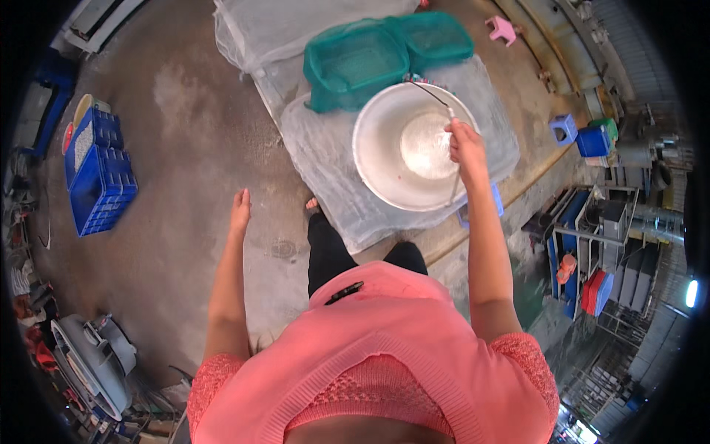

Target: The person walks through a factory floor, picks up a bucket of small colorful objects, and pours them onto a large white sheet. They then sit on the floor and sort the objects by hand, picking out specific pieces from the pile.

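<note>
Where our right hand grips: the wire handle of the pale bucket.
Our left hand: open, empty.

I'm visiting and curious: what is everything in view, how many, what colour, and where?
Bucket: one, silvery white, right of centre
Bucket handle: one, dark with pale grip, over bucket
Mesh baskets: two, green, beyond bucket
Sheeting: count unclear, whitish, upper centre
Crates: at least two, blue, far left
Small stool: one, pink, upper right
Metal rack: one, grey, right
Lamp: one, white, right edge
Edge clutter: too small to tell
Top: one, pink, lower centre
Trousers: one pair, black, centre
Left hand: one, bare, open, left
Right hand: one, bare, closed on handle
</note>
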### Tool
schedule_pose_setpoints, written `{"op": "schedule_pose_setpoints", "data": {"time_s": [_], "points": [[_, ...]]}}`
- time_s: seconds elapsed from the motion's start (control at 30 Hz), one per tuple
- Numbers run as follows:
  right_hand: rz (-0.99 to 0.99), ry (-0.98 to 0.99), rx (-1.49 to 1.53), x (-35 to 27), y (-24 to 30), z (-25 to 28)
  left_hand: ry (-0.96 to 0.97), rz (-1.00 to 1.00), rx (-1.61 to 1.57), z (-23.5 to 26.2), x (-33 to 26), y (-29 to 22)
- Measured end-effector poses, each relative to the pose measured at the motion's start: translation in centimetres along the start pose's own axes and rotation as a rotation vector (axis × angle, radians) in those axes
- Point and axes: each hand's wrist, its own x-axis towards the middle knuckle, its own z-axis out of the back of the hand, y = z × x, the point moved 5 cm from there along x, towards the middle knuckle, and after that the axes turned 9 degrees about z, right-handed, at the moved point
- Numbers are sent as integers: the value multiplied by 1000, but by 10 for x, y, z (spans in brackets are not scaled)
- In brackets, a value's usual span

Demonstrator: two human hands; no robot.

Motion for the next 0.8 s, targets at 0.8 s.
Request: {"op": "schedule_pose_setpoints", "data": {"time_s": [0.8], "points": [[331, 1011, -270, -271, 15, 32, -134, -565, -907, -210, -334, -67]]}}
